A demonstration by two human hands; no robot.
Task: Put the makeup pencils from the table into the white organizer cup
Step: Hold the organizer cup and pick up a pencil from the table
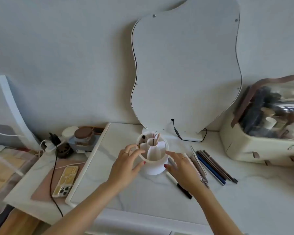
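The white organizer cup (155,167) stands mid-table, divided into compartments around a central tube, with a few thin tools and a dark-capped item standing in it. My left hand (127,164) rests against its left rim with fingers spread, touching it. At the cup's right side my right hand (181,165) hovers over the table, fingers apart and holding nothing. Several makeup pencils (212,165) lie in a row to the right of that hand. A white pen with a black cap (179,184) lies partly under my right wrist.
A wavy mirror (185,68) leans at the back with a black cable (178,134). To the right stands a cream cosmetics case (244,145) with a clear lid. On the left lie a phone (65,181), a jar (83,137), a plug and cords.
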